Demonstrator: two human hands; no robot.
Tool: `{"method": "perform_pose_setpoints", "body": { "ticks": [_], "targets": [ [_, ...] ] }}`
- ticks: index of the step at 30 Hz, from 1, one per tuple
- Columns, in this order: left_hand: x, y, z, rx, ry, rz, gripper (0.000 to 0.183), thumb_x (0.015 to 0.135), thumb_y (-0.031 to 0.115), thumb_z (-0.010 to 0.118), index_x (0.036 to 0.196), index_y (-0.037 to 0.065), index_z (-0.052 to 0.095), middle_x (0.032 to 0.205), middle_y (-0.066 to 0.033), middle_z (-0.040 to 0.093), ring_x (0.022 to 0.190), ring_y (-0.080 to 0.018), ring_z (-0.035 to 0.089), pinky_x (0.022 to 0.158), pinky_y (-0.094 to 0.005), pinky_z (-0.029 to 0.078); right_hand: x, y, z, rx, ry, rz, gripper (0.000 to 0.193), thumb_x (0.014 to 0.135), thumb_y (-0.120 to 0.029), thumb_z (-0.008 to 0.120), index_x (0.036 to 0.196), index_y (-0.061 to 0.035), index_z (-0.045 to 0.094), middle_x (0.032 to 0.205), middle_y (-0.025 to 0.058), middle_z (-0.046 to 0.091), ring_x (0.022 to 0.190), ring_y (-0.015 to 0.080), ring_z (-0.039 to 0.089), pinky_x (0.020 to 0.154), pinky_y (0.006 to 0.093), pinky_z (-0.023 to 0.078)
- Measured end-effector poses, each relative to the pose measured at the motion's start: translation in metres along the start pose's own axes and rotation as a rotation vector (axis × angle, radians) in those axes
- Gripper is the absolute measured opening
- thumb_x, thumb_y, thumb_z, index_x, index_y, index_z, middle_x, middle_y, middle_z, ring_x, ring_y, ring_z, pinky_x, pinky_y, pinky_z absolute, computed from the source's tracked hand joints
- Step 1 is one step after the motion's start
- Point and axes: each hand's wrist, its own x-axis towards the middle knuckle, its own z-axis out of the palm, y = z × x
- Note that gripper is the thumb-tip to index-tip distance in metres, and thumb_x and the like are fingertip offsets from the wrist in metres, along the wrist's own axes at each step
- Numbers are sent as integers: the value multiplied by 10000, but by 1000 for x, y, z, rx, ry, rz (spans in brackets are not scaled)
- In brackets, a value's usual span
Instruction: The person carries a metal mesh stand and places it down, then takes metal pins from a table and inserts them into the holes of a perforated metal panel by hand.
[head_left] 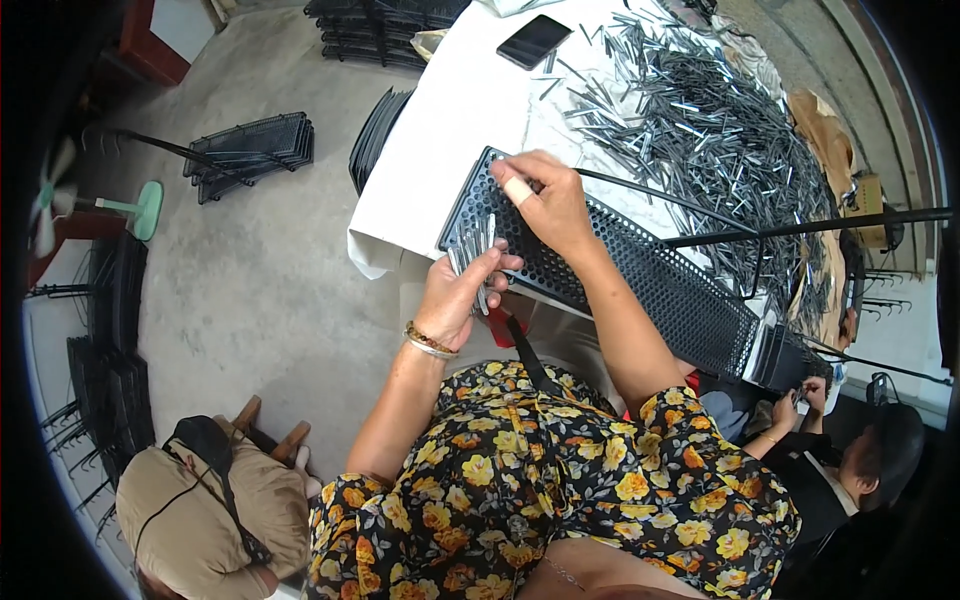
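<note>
My left hand (462, 290) is closed around a bunch of thin metal rods (476, 246), held fanned out beside the near left end of a black perforated rack (668, 278). Over that same end, my right hand (553, 203) has its fingers drawn together at the rack's holes. A pale bandage (517, 190) wraps one of its fingers. Whatever sits between those fingertips is too small to make out. The rack lies slantwise along the table's near edge, partly covered by my right hand and forearm.
A large heap of dark metal rods (715, 145) spreads over the white-covered table (455, 125), near a black phone (534, 42). Stacked black racks (250, 155) stand on the floor at left. One person (205, 510) sits lower left, another (835, 470) works at right.
</note>
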Motion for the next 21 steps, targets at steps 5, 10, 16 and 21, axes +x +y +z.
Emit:
{"method": "perform_pose_setpoints", "body": {
  "ticks": [5,10,16,21],
  "targets": [
    [-1,-2,0,1,9,83,230,896,155,556,1077,15,554,893,-103,654,687,-102,582,517,-220,452,-14,-24,-19,536,-570,671,215,805,-183,671,883,16,690,699,44,640,605,76,552,555,213,444],
    [-3,-3,7,-22,58,36,235,897,154,549,1081,8,549,927,-121,653,775,-151,629,584,-259,518,-14,-21,-27,565,-505,735,205,810,-177,667,896,7,691,709,31,640,623,75,552,569,209,444],
    [1,-5,7,5,75,31,261,899,155,545,1094,-18,536,928,-133,650,768,-152,625,584,-246,521,-1,0,-21,477,-120,575,235,821,-172,660,945,26,671,758,48,648,650,80,564,587,209,452],
    [3,-3,10,-19,138,70,260,899,169,549,1092,-6,540,944,-123,648,769,-129,620,559,-230,520,1,-11,-22,548,-137,651,234,818,-163,662,949,30,670,764,46,648,640,81,559,578,202,443]
  ]
}}
